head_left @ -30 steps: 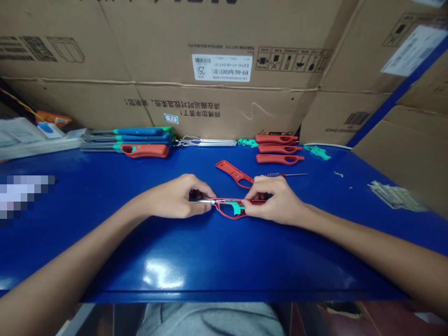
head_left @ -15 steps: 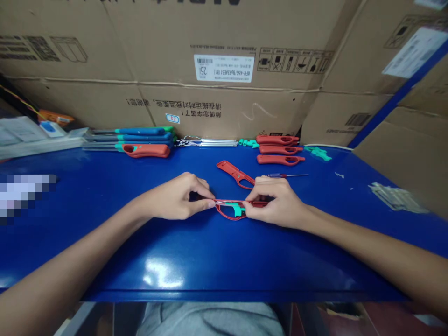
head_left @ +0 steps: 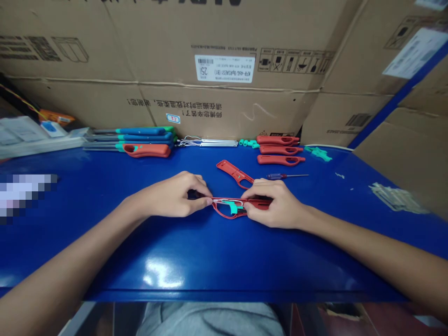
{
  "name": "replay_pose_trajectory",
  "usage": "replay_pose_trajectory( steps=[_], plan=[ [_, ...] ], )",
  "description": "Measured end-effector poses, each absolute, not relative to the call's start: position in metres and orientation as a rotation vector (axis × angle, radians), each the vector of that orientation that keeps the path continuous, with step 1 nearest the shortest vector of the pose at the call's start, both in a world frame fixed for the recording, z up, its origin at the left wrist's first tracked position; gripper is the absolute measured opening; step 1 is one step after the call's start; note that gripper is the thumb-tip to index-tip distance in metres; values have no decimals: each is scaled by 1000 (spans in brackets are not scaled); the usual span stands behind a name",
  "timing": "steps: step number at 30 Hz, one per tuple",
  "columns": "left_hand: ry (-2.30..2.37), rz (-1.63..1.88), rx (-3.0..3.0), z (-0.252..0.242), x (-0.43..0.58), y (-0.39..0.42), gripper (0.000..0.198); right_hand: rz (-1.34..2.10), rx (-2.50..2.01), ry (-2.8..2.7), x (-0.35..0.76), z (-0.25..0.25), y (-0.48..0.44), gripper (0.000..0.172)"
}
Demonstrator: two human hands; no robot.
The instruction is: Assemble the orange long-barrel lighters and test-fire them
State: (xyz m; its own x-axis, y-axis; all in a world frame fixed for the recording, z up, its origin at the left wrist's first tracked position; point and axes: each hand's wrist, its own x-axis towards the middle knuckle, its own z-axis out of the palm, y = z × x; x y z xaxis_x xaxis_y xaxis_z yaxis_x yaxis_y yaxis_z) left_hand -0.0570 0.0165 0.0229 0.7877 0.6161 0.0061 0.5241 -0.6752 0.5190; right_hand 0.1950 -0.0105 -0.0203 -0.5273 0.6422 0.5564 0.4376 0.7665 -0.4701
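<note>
Between my hands, over the blue table [head_left: 224, 261], is a red lighter shell [head_left: 221, 213] with a green trigger [head_left: 232, 206] and thin white wires inside its loop. My left hand [head_left: 178, 195] pinches the shell's left end between thumb and index finger. At the shell's right part, my right hand [head_left: 275, 201] is closed on it with thumb and fingers, hiding some of the body. Another red shell half [head_left: 233, 172] lies just behind, its inner side up, with its right end close to my right fingers.
Behind lie assembled lighters [head_left: 147, 150], metal rods [head_left: 219, 143], green caps [head_left: 248, 143], red shells [head_left: 280, 160] and green triggers [head_left: 318, 153]. A screwdriver [head_left: 278, 176] and a clear bag [head_left: 397, 198] are on the right. Cardboard [head_left: 157, 56] stands at the back.
The held shell has shifted slightly left, and more of its right part and the white wires show. My right fingers have moved a little left; my left hand has shifted slightly.
</note>
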Motion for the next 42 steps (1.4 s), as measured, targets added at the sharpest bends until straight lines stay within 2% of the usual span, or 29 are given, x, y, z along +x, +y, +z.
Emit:
replay_pose_trajectory(
  steps=[12,16,18,21,23,27,31,34,35,38,42],
  plan=[
    [932,115,2437,24,-61,20,19,253,-687,-2333,194,-20,-13,15],
    [942,79,2429,24,-65,22,16,134,-697,-2222,199,-16,-10,27],
    [963,68,2430,25,-66,22,16,81,-823,-2156,204,-9,-5,35],
    [980,64,2444,26,-66,20,16,50,-1138,-2024,219,14,6,36],
    [995,55,2449,28,-67,19,17,50,-1427,-2037,236,36,15,29],
    [1050,26,2465,29,-71,21,16,265,-2042,-2159,289,73,24,22],
    [1059,95,2492,27,-72,23,17,187,-2353,-1964,350,78,15,7],
    [1044,232,2567,24,-68,23,19,115,-2500,-1811,384,68,-2,7],
    [1037,272,2601,23,-66,22,18,105,-2532,-1772,392,63,-7,2],
    [1007,325,2679,21,-59,20,17,82,-2574,-1673,410,50,-20,17],
    [988,346,2711,18,-56,20,17,133,-2448,-1637,423,34,-26,17]
  ],
)
